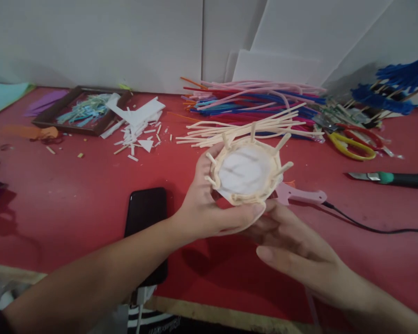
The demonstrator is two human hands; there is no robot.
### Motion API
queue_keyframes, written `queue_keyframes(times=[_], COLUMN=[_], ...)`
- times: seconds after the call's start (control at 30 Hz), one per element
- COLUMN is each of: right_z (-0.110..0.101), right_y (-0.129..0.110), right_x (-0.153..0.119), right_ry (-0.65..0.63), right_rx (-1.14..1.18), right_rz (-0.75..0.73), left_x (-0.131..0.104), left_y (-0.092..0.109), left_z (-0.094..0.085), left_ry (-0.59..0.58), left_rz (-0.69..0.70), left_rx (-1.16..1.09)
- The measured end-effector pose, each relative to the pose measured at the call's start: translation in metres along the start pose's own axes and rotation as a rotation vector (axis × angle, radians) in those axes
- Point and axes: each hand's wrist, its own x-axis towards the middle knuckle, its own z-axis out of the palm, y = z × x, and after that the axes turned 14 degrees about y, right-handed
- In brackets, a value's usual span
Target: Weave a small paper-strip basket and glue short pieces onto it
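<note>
A small round basket [245, 171] of cream fuzzy stems, with a white disc inside and several stem ends sticking out around its rim, is held up over the table. My left hand [209, 204] is closed around its left side, the thumb lying along the near edge. Just below and to the right is my right hand [296, 246], its thumb apart from the fingers. Those fingertips are partly hidden under the basket, and whether they touch it I cannot tell. Behind the basket on the right lies a pink glue gun [306, 195], its front end hidden.
Cream stems [237, 132] and a coloured bundle [244, 99] lie at the back. Yellow-handled scissors [351, 146] and a cutter knife [390, 177] are on the right. White scraps [135, 118] sit near a brown frame [42, 119]. A black phone [146, 208] lies by my left forearm.
</note>
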Motion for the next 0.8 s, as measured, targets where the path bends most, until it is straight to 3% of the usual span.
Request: queue_keyframes(times=[0.1,0.2,0.27,0.37,0.5,0.63,0.8], right_z=[0.002,-0.005,-0.012,-0.020,-0.024,-0.023,-0.025], right_y=[0.001,0.000,-0.002,-0.010,-0.021,-0.025,-0.023], right_x=[0.005,0.006,0.003,-0.004,-0.009,-0.007,-0.006], right_ry=[0.008,0.243,0.407,0.576,0.580,0.551,0.611], right_rx=[0.143,0.108,-0.111,-0.592,-0.989,-1.103,-1.121], right_rz=[0.086,0.103,0.029,-0.296,-0.642,-0.699,-0.666], left_x=[0.002,0.005,0.006,0.005,0.007,0.010,0.011], left_y=[-0.002,-0.004,-0.005,-0.006,-0.008,-0.007,-0.006], left_z=[-0.002,-0.002,-0.001,-0.001,-0.002,-0.004,-0.005], left_ry=[-0.005,0.015,0.011,-0.035,-0.073,-0.103,-0.182], left_rz=[-0.034,-0.061,-0.087,-0.111,-0.090,-0.077,-0.116], left_rx=[-0.004,-0.041,-0.047,-0.031,-0.006,0.071,0.046])
